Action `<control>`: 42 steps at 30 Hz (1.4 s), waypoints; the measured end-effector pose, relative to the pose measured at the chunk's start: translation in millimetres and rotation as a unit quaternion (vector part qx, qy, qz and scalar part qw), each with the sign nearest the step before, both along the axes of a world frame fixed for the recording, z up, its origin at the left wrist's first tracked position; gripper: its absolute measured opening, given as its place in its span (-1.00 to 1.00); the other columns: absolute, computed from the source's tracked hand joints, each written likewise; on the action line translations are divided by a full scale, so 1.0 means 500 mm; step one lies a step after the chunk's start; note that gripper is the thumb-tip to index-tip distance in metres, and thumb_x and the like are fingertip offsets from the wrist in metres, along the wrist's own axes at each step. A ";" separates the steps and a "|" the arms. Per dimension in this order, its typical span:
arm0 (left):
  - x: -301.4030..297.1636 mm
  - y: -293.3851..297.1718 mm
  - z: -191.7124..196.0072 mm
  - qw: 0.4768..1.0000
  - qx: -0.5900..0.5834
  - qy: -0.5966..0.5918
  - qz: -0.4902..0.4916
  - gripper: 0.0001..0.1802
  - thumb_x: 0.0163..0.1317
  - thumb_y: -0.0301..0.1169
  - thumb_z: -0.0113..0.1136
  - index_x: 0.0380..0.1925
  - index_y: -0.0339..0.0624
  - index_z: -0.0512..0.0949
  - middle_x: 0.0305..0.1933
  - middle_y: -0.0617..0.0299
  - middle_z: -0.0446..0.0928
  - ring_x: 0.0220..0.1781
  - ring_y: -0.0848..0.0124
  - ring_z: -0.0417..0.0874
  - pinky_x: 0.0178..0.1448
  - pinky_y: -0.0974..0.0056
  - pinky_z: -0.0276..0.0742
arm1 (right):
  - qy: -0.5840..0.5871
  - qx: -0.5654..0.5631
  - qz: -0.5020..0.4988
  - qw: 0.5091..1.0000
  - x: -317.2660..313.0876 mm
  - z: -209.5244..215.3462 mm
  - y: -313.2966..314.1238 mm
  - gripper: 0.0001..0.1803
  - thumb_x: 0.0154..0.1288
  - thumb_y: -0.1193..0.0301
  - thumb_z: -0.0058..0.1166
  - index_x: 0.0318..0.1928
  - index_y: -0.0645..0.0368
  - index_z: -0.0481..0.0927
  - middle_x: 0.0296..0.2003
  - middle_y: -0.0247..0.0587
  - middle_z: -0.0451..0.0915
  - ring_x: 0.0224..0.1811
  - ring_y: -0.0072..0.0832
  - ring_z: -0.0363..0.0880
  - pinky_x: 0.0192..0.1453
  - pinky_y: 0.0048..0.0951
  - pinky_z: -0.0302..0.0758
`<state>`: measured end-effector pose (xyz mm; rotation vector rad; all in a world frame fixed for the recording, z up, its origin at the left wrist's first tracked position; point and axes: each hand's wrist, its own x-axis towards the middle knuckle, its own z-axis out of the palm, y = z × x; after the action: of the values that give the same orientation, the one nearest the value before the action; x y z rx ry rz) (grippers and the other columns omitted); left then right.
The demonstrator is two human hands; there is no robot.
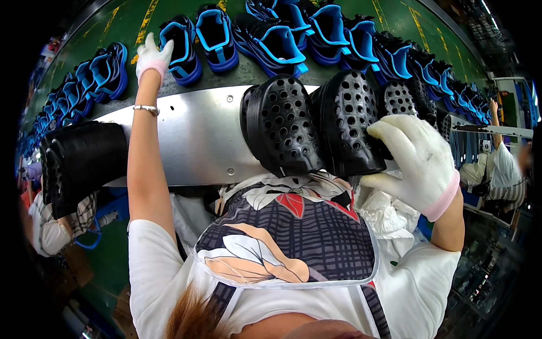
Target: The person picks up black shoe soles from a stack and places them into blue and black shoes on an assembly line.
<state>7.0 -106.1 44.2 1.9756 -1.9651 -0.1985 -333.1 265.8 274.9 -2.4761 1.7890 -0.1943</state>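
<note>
My left hand (153,60), in a white glove with a pink cuff, reaches to the far left. Its fingers are apart, beside the rim of a black shoe with blue lining (179,52); whether the thumb touches it I cannot tell. My right hand (420,161), gloved alike, is closed around the right edge of a black perforated plastic piece (349,121), fingers on top and thumb near its lower end. Just left of it stands a similar stack of black perforated pieces (288,124). Part of the held edge is hidden by the glove.
A metal plate (206,135) lies before me, with more black plastic pieces (90,158) at its left end. Rows of black-and-blue shoes (271,42) stand along the green belt (127,25). Other people sit at both sides, one with a white sleeve (502,164) at right.
</note>
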 end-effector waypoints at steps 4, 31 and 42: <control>-0.027 0.099 0.068 0.989 -0.128 0.062 -0.041 -0.24 0.27 0.15 0.15 0.44 0.14 0.35 0.43 -0.08 0.35 0.28 -0.03 0.58 0.32 0.00 0.53 | -0.003 0.016 0.005 1.000 -0.003 0.004 -0.006 -0.35 -0.24 0.24 0.53 -0.05 0.17 0.59 -0.14 -0.18 0.59 -0.13 -0.19 0.62 -0.05 -0.22 0.56; -0.164 0.431 0.225 0.352 0.352 0.802 -0.330 -0.34 0.44 0.07 0.15 0.34 -0.14 0.39 0.17 0.15 0.59 0.19 0.34 0.65 0.31 0.17 0.58 | -0.053 0.025 0.184 0.981 0.152 0.076 -0.202 -0.23 -0.14 0.27 0.49 0.15 0.25 0.54 0.02 0.04 0.57 -0.04 -0.01 0.63 0.04 -0.18 0.58; -0.107 0.353 0.137 0.454 0.210 0.834 -0.234 -0.44 0.54 -0.03 0.03 0.27 -0.25 0.37 0.19 0.13 0.55 0.25 0.31 0.58 0.36 0.10 0.51 | 0.010 0.130 0.030 0.991 0.233 -0.043 -0.337 -0.48 0.30 0.02 0.20 -0.11 0.29 0.50 -0.26 0.14 0.64 -0.23 0.05 0.69 -0.16 -0.11 0.64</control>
<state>-46.3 70.5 112.8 0.3205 -0.7732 -1.9359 -216.7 97.3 253.5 -2.3497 1.6266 0.0658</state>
